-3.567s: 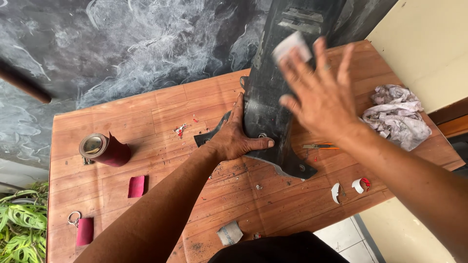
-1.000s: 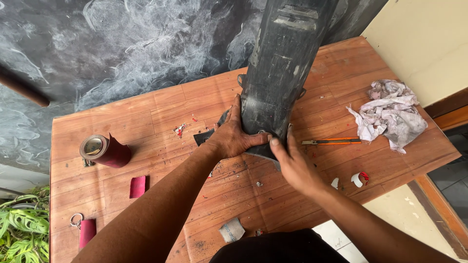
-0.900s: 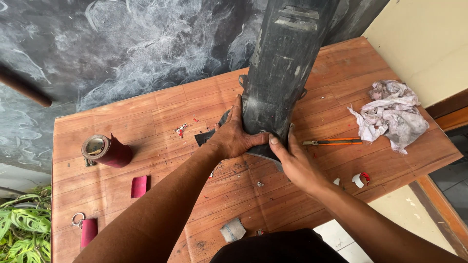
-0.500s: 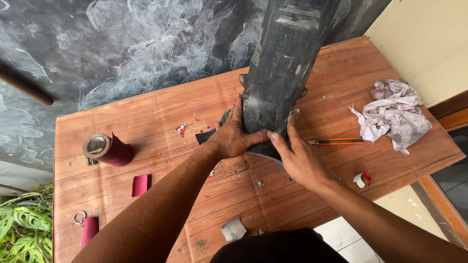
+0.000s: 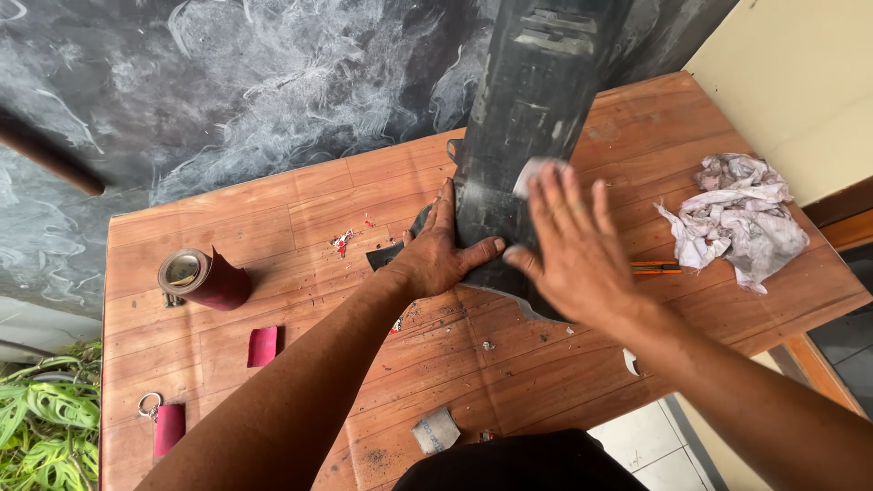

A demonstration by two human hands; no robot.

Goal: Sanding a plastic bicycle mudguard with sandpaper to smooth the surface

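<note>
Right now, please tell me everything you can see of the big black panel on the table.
The black panel is long and looks like dull, scuffed plastic with grey dust marks. It stands tilted, its lower end on the wooden table. The left hand presses its lower left edge. The right hand lies flat on its face, over a small pale sheet.

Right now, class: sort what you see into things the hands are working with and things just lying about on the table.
In use:
left hand
right hand
black panel
pale sanding pad

Lying about:
red roll
crumpled rag
red paper pieces
key ring
orange-handled tool
</note>
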